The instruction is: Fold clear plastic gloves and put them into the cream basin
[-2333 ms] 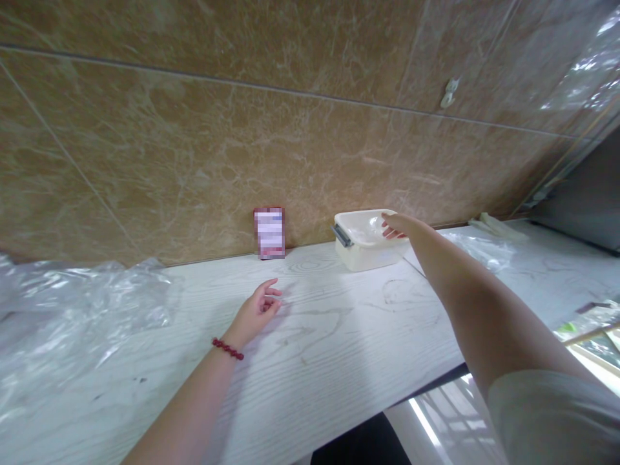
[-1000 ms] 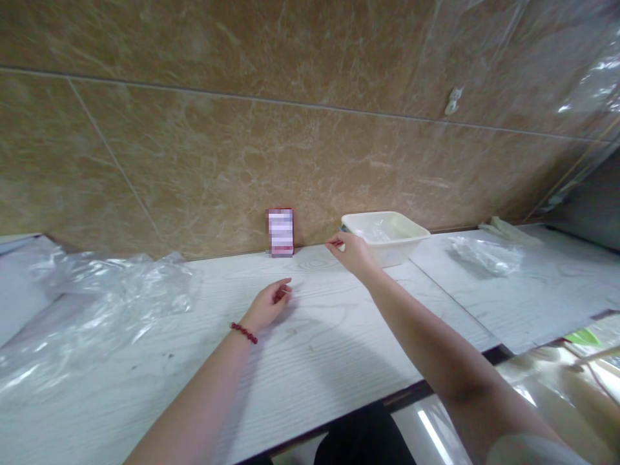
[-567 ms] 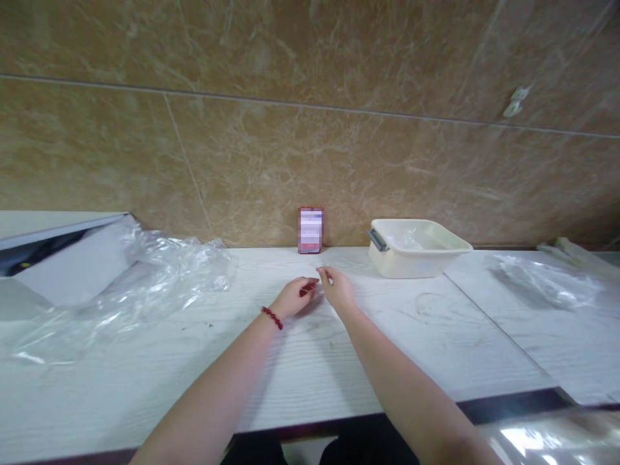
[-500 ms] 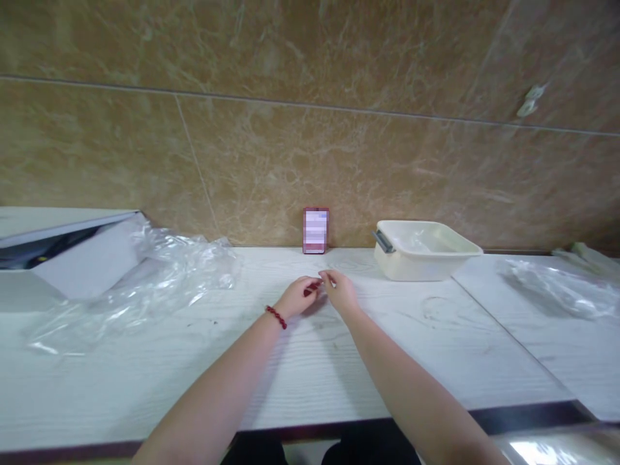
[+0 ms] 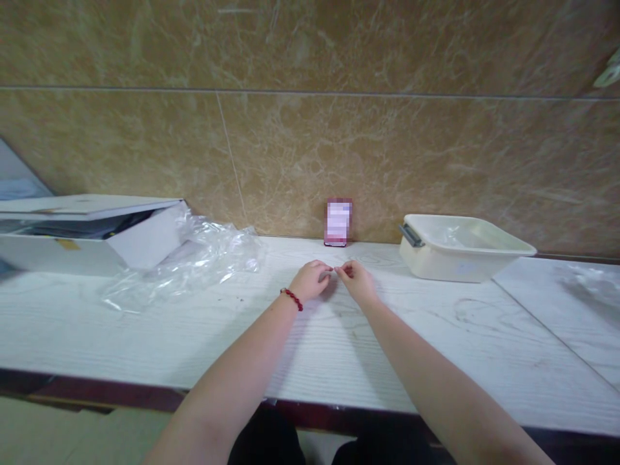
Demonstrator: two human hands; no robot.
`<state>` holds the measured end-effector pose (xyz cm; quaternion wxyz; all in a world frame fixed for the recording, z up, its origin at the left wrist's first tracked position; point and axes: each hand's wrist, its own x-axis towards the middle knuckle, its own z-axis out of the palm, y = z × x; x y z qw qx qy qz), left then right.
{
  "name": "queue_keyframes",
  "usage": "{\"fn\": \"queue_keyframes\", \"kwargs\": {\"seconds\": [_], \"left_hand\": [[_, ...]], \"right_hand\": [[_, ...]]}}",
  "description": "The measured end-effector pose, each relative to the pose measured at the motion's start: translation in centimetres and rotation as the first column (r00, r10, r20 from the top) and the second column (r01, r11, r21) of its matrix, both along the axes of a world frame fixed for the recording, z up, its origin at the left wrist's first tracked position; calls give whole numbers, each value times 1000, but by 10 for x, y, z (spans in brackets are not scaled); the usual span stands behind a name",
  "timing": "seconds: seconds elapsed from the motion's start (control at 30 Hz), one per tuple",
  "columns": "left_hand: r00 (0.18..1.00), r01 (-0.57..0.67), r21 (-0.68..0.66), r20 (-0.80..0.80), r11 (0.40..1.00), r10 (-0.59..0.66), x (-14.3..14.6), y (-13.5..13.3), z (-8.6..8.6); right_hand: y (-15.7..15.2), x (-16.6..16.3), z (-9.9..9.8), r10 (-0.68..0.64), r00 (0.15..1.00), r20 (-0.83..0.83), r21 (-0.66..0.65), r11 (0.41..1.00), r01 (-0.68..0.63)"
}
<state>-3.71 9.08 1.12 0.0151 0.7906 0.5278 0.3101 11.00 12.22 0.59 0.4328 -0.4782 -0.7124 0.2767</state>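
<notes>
My right hand (image 5: 357, 281) has left the cream tub (image 5: 443, 261) at my right, joining my left hand (image 5: 310, 281) over the counter (image 5: 334, 361). Left half-curled, right pinched, they share one spot; whether either grips something tiny, I can't tell. A phone-like slab (image 5: 338, 223) stands just beyond.

Polished-looking, stone-veined wall tiles (image 5: 407, 148) back a smooth wood-grain tabletop (image 5: 169, 342) bearing a semi-matt cream plastic tub (image 5: 440, 265) with a plastic-looking grey clip (image 5: 411, 235), glossy crinkled clear film (image 5: 227, 248) and a matt, card-like white box (image 5: 150, 242), while shiny red beads form a bracelet (image 5: 293, 299).
</notes>
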Motion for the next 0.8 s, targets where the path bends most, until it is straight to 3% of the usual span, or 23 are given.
{"fn": "queue_keyframes", "kwargs": {"seconds": [0.1,0.17,0.33,0.43,0.53,0.63,0.8], "left_hand": [[976,-214,41,-27,976,215,-14,0,3],[920,-390,70,-15,918,392,-28,-1,6],[639,-769,69,45,635,768,-69,-6,13],[458,-889,34,69,457,886,-88,-9,11],[327,-938,-93,88,335,941,-99,-9,3],[305,-927,-182,138,326,942,-106,-10,-4],[422,-882,-94,277,461,863,-109,-10,-6]], "right_hand": [[1,0,0,33,999,-21,-8,999,-34],[1,0,0,49,999,-21,-27,998,-50],[2,0,0,76,997,-15,-56,995,-76],[2,0,0,95,995,-22,-73,993,-96],[1,0,-1,109,994,-24,-76,991,-110],[-1,0,0,111,994,-19,-70,991,-112],[-2,1,1,105,994,-20,-62,992,-107]]}}
